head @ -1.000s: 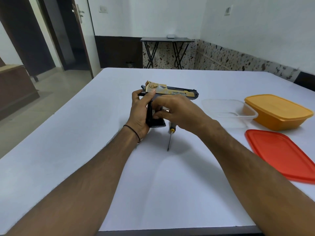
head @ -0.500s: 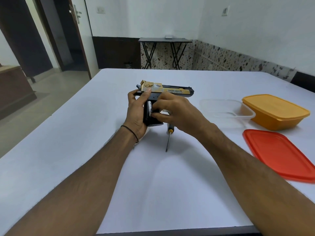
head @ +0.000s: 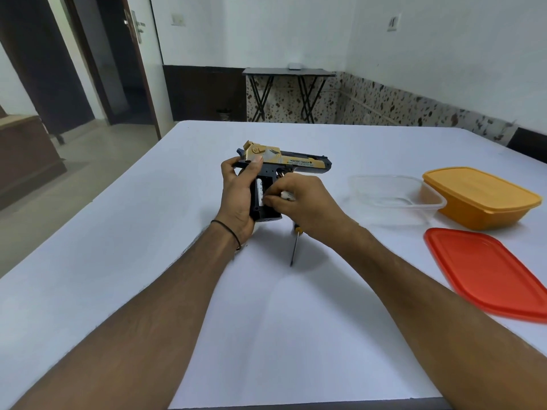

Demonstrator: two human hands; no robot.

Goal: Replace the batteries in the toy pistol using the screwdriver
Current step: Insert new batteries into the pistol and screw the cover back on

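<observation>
A gold and black toy pistol (head: 296, 162) stands grip-down on the white table (head: 148, 232), barrel pointing right. My left hand (head: 236, 193) grips the back of its handle, thumb up on the slide. The battery bay in the grip is uncovered and a white battery (head: 260, 192) sits inside it. My right hand (head: 302, 202) pinches a second white battery (head: 287, 196) right at the bay. A screwdriver (head: 294, 247) with a yellow and black handle lies on the table under my right wrist, tip toward me.
To the right stand a clear plastic container (head: 396, 199) and an orange container (head: 482, 199). A red lid (head: 488, 270) lies flat nearer to me. A folding side table (head: 288, 74) stands at the far wall, a door at the left.
My right hand has drawn slightly right, uncovering the battery in the bay and showing a second battery in its fingers. The pistol stays upright in my left hand.
</observation>
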